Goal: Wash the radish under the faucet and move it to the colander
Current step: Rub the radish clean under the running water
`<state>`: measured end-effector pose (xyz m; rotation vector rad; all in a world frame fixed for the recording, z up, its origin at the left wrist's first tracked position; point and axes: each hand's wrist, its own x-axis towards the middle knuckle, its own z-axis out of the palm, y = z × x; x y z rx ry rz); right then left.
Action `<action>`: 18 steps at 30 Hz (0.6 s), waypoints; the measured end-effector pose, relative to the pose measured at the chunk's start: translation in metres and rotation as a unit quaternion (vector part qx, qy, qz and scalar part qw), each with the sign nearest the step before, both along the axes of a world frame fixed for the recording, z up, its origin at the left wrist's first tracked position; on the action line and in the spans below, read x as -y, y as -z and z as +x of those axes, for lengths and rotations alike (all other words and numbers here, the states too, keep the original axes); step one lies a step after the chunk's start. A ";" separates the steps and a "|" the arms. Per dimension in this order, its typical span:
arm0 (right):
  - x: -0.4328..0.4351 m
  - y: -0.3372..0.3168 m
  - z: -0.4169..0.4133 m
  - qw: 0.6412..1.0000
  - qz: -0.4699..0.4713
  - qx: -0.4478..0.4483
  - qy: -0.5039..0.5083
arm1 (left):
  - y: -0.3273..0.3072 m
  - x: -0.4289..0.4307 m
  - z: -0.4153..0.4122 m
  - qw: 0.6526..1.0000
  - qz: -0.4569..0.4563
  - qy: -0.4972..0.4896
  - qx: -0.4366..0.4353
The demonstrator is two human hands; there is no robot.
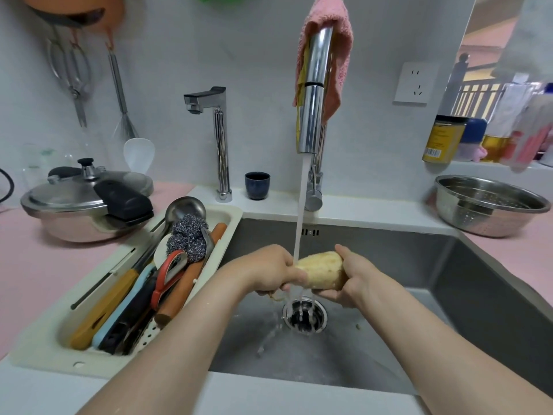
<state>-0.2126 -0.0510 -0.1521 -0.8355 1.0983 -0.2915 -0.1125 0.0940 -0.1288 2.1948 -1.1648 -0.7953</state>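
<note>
The radish [323, 271] was held level over the sink [389, 259], just above the drain [305, 314]. The left hand [269, 272] had its fingers curled round the narrow end. The right hand [351, 280] cupped the thicker end, thumb on top. Water [300, 211] from the faucet [314, 94] struck the radish close to the left hand's fingers and ran off into the drain.

To wash it well, the radish probably needed rolling between both hands, so that each side passed under the stream while the thumbs rubbed the rough, pale skin. The end covered by the right palm looked least rinsed, so sliding the radish leftward would expose it. A wet radish would likely be slippery, so one hand should grip firmly while the other shifted. Keeping it low over the drain would limit splashing.

The steel colander [490, 205] stood on the pink desk [45, 256] to the right of the sink, well apart from the hands. The move there would suit the right hand.

On the left, a cream utensil tray [235, 212] sat at the sink's edge, holding a ladle, steel wool and handled tools. A pressure cooker [86, 202] stood behind it. A dark cup [257, 185] sat on the back ledge, and a pink cloth [341, 70] hung over the faucet's neck.
</note>
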 end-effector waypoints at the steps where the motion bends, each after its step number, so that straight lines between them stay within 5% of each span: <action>1: 0.002 0.002 -0.001 1.000 0.004 -0.013 -0.006 | -0.001 0.000 -0.001 1.000 -0.014 -0.004 0.001; 3: 0.006 0.007 -0.002 0.999 0.025 -0.035 -0.023 | -0.004 -0.001 -0.003 0.999 -0.040 0.005 -0.031; 7: 0.008 0.011 -0.006 0.994 0.079 -0.049 -0.058 | -0.007 -0.011 -0.001 0.965 -0.114 0.042 -0.234; 11: 0.017 0.017 -0.007 0.990 0.095 -0.055 -0.086 | -0.006 -0.015 0.000 0.944 -0.134 0.118 -0.277; 15: 0.019 0.023 -0.006 0.988 0.067 -0.070 -0.120 | 0.001 -0.006 -0.001 0.980 -0.153 0.129 0.001; 18: 0.014 0.028 -0.003 0.983 0.030 -0.083 -0.161 | 0.007 0.005 -0.005 0.954 -0.272 0.085 0.096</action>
